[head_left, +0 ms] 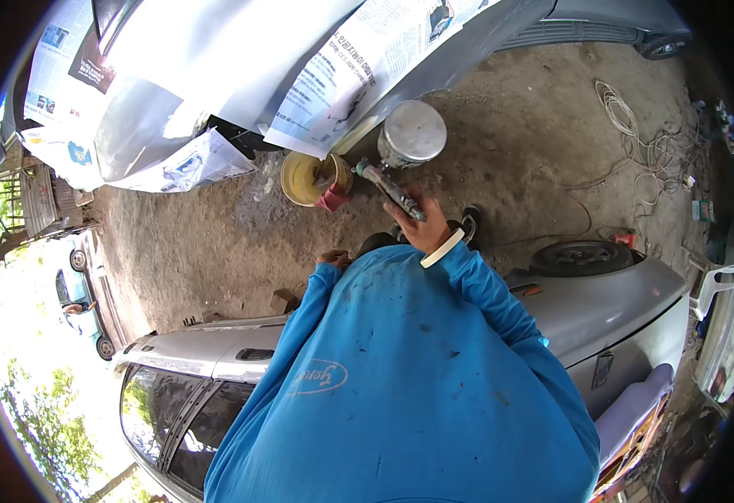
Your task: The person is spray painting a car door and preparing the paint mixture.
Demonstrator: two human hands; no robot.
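My right hand [423, 228] is closed around one end of a long, narrow, grey-green tool [394, 193], which points away from me and to the left. Its far end is just beside the rim of a round yellow plastic bucket [292, 191], though I cannot tell whether the two touch. A ring of cream-coloured tape [442, 249] circles my right wrist (worn like a bracelet). My left hand [334, 258] is low in front of me with its fingers bent, near the edge of my bright blue long-sleeved shirt [434, 360]; I cannot tell whether it holds anything.

A dull red cloth [332, 199] hangs over the bucket's near rim. To the right, just beyond the tool, a round silver metal can [415, 132] stands on the brown dirt ground [208, 251]. Ahead of me, printed newspaper sheets [321, 92] partly cover a silvery car body [216, 50]. Behind me is a grey car [610, 306], and a pale coiled cable [622, 113] lies off to the right.
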